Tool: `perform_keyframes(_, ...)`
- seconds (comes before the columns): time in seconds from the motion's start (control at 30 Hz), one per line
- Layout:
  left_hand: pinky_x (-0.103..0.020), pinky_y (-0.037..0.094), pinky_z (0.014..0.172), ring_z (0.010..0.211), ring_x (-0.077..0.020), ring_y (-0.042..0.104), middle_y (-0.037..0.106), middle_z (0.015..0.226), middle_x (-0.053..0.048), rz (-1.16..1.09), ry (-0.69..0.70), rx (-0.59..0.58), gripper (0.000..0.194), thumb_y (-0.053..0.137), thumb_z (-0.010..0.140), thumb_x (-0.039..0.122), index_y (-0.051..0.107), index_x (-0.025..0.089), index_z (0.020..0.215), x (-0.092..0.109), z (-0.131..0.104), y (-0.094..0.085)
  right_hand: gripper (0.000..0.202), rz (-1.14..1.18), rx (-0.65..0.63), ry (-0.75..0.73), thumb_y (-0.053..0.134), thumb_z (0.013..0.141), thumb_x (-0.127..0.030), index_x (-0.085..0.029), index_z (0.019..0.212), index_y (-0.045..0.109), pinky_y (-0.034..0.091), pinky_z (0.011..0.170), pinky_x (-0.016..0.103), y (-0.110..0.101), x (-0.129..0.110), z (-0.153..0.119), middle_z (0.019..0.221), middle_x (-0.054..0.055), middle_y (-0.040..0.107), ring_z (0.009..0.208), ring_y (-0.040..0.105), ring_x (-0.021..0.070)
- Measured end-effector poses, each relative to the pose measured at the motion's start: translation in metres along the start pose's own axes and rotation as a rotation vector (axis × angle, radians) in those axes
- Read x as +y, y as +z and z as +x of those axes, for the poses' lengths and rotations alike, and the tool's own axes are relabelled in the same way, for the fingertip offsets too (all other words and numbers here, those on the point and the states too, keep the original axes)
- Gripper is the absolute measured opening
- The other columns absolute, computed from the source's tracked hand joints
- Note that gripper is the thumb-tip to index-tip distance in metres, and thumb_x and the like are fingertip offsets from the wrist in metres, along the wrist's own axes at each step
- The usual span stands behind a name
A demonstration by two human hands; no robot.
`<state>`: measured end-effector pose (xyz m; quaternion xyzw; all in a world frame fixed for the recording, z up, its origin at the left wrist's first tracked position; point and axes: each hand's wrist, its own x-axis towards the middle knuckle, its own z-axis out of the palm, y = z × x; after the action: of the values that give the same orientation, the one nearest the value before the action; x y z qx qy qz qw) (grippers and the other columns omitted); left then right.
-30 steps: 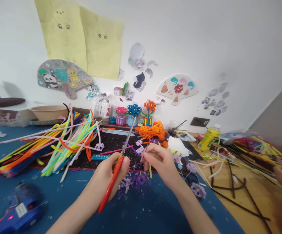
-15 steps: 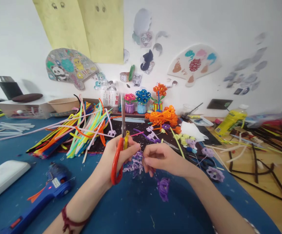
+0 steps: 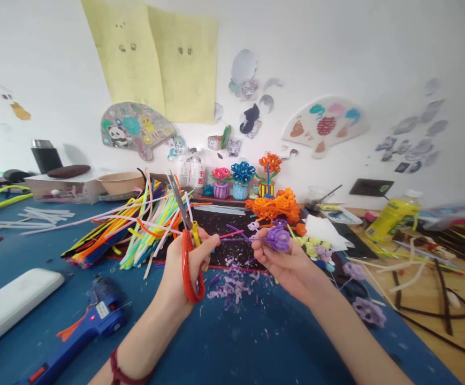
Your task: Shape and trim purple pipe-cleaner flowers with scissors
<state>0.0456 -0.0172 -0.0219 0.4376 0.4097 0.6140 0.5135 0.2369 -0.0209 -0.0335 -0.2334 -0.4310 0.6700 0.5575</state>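
In my left hand (image 3: 188, 262) are red-handled scissors (image 3: 187, 272), blades pointing up and away, with a small yellow piece (image 3: 196, 235) beside them. My right hand (image 3: 284, 262) pinches a purple fuzzy flower (image 3: 278, 237). A thin purple stem (image 3: 234, 239) runs from the flower toward my left fingertips, which are pressed together; whether they touch its end is hard to tell. Below and between my hands, purple fuzz scraps (image 3: 230, 289) lie scattered on the blue mat (image 3: 232, 347).
Bundled colourful pipe cleaners (image 3: 115, 230) lie left of centre. A blue glue gun (image 3: 83, 331) and a white case (image 3: 15, 305) are nearer on the left. Orange flowers (image 3: 276, 206) sit behind my right hand; a yellow bottle (image 3: 393, 216) and dark stems are at right.
The purple flower, hanging below my right hand before, is now raised at its fingers with the stem roughly level. My hands are a little farther apart, and the view has tilted upward and left.
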Motion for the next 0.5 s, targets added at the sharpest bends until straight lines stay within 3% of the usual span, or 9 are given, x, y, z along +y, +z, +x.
perform_keyframes(0.1, -0.017, 0.026, 0.04, 0.04, -0.0041, 0.036, 0.041, 0.045, 0.011, 0.02, -0.049, -0.011, 0.03, 0.075, 0.064, 0.031, 0.048, 0.019, 0.072, -0.001, -0.001, 0.003, 0.019, -0.044, 0.102, -0.078, 0.079, 0.069, -0.024, -0.02, 0.085, 0.07, 0.056, 0.069, 0.027, 0.002, 0.002, 0.002, 0.08, 0.003, 0.07, 0.073, 0.066, 0.015)
perform_keyframes(0.3, -0.019, 0.024, 0.042, 0.042, -0.0041, 0.034, 0.043, 0.05, 0.01, 0.187, -0.153, -0.139, 0.031, 0.074, 0.064, 0.034, 0.048, 0.019, 0.073, 0.005, -0.008, 0.007, 0.018, -0.096, 0.243, -0.166, 0.079, 0.068, -0.03, -0.016, 0.073, 0.067, 0.049, 0.054, 0.024, 0.005, 0.001, 0.005, 0.06, -0.001, 0.06, 0.054, 0.054, 0.0107)
perform_keyframes(0.5, -0.022, 0.029, 0.048, 0.05, -0.0083, 0.037, 0.042, 0.056, 0.007, 0.541, -0.003, -0.372, 0.03, 0.05, 0.081, 0.048, 0.05, 0.019, 0.072, 0.008, -0.015, 0.01, 0.017, 0.02, 0.33, -0.274, 0.075, 0.072, -0.028, -0.018, 0.068, 0.062, 0.046, 0.055, 0.022, 0.004, -0.005, 0.01, 0.064, -0.002, 0.055, 0.058, 0.051, 0.0097)
